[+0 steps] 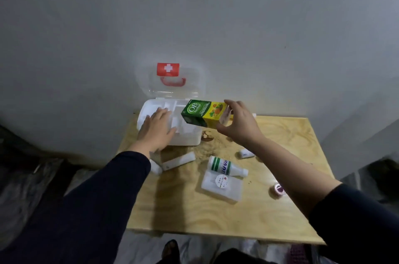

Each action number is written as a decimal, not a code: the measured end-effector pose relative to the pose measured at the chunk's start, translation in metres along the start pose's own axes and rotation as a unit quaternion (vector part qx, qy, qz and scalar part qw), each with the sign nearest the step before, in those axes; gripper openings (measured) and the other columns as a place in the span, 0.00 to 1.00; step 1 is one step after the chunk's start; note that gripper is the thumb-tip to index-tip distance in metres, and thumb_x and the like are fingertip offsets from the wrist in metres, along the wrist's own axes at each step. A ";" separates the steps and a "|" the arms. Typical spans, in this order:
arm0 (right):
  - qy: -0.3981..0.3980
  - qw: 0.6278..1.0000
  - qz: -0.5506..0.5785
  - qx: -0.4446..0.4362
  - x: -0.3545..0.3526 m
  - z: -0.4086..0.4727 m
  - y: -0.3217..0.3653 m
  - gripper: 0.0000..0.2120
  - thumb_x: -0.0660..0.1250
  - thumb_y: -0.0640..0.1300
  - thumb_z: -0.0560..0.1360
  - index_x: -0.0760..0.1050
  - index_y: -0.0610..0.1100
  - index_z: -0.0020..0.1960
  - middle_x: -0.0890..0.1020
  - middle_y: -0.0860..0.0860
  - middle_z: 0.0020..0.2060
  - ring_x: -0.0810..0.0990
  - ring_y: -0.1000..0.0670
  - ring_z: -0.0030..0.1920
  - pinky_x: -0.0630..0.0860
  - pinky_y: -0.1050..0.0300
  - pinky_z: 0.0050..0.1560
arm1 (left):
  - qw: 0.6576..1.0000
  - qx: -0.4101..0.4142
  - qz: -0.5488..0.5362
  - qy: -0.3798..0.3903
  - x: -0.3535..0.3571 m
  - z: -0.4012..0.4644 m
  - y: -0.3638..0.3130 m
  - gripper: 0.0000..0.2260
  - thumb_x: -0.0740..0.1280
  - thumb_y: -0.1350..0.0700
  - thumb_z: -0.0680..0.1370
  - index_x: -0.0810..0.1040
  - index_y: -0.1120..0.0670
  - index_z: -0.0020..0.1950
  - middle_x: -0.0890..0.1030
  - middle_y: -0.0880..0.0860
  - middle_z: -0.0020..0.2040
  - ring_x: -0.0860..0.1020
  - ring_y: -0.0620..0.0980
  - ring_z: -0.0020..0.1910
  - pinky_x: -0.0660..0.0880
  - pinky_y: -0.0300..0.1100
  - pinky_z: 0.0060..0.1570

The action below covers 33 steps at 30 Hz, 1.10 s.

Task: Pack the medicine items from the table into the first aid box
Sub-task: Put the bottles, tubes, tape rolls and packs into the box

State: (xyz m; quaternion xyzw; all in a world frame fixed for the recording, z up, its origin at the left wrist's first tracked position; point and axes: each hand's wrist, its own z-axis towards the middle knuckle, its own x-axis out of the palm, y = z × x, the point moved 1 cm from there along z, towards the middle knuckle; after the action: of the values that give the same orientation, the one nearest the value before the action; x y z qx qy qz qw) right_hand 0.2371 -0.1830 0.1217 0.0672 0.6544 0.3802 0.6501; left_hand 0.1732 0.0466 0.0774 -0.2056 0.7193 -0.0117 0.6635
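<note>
The white first aid box (183, 140) stands open at the table's far left, its clear lid (170, 82) with a red cross and red handle leaning on the wall. My left hand (157, 129) rests flat, fingers spread, on the box's divided top tray. My right hand (239, 123) holds a green and yellow herbal medicine carton (200, 113) by its right end, tilted above the box's right side. On the table lie a white bottle with green stripes (224, 166), a flat white case (220, 186), a white tube (179, 161), a small white bottle (246, 153) and a pink tape roll (278, 190).
The small plywood table (216, 216) stands against a grey wall. Another small white item (156, 168) lies beside my left sleeve. Brown stains (207, 136) mark the wood near the box. Dark floor and bedding surround the table.
</note>
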 end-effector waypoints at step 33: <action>0.150 0.974 -0.062 0.160 0.165 0.080 0.052 0.22 0.64 0.35 0.74 0.65 0.39 0.67 0.78 0.40 0.56 0.78 0.40 0.55 0.75 0.52 0.49 | 0.989 0.044 0.116 0.086 0.001 0.021 0.072 0.42 0.52 0.29 0.76 0.50 0.57 0.80 0.50 0.53 0.81 0.48 0.49 0.79 0.42 0.47 0.77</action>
State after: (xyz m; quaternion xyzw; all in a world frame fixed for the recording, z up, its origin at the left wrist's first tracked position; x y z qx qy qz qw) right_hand 0.2646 -0.0175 0.0311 0.0719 0.7999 0.2356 0.5472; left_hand 0.1736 0.1177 0.0526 -0.0897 0.7915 0.0159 0.6044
